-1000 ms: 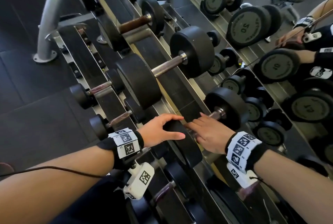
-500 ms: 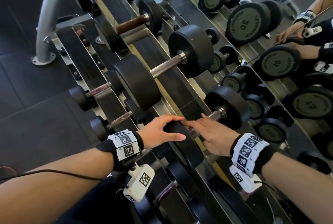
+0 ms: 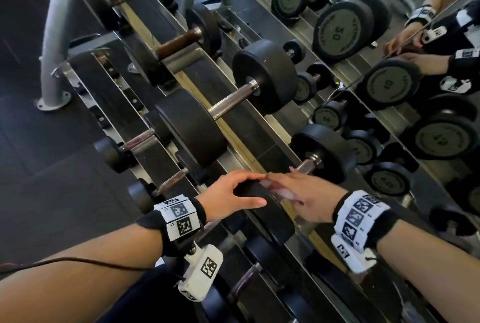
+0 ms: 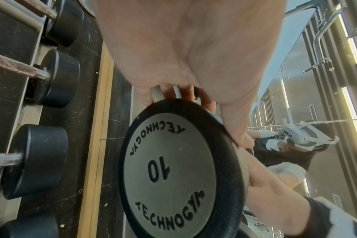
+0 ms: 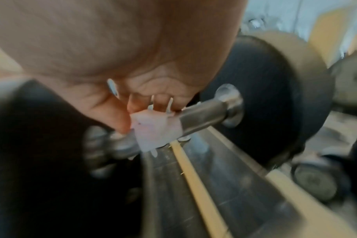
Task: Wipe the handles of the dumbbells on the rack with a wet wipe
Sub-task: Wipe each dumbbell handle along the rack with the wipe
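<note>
A black dumbbell lies on the top rail of the rack, its far head toward the mirror. My left hand grips the rim of its near head, marked 10 on the grey end plate; fingers lie over the top, thumb on the side. My right hand holds a pale wet wipe wrapped round the steel handle, close to the near head. A short stretch of bare handle shows beyond my fingers. The right hand is motion-blurred.
A larger dumbbell sits just left on the same rail, with more beyond it. Smaller dumbbells rest on the lower rail. A wall mirror behind the rack reflects the weights and my arms.
My right hand has shifted slightly along the handle with the wipe, its wrist drawing back toward me. The left hand has kept its hold on the near head.
</note>
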A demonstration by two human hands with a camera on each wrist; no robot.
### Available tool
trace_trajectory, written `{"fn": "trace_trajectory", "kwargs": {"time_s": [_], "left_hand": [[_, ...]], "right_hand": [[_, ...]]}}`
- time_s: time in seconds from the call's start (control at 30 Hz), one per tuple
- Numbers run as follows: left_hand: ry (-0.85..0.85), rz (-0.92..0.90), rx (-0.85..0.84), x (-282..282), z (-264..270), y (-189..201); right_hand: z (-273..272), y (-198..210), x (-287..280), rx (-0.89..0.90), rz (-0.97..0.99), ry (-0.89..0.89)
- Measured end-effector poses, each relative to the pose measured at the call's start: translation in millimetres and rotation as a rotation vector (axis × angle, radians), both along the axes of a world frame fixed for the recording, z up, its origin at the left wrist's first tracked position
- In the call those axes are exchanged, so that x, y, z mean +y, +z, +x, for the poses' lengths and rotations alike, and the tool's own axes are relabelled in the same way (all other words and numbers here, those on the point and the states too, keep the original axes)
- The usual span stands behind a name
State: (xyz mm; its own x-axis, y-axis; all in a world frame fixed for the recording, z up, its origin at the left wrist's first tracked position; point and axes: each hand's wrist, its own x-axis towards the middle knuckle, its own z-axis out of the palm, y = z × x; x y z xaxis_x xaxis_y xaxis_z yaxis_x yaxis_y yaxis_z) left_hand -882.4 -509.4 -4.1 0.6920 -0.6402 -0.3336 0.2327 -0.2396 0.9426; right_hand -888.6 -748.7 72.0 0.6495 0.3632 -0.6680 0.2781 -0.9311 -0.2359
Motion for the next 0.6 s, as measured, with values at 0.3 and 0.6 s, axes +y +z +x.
{"fn": "trace_trajectory", "kwargs": {"time_s": [0.3,0.6], "left_hand": [[-0.014,0.025,-0.03,1.5,1.9,3.0],[-0.038,0.068,-0.024,2.6,3.6,8.6]], "right_hand": [[-9.1,4.6,14.3,-0.066,0.093,-0.055],[1.3,8.0,0.4,-0.16,-0.117,-0.122]]}}
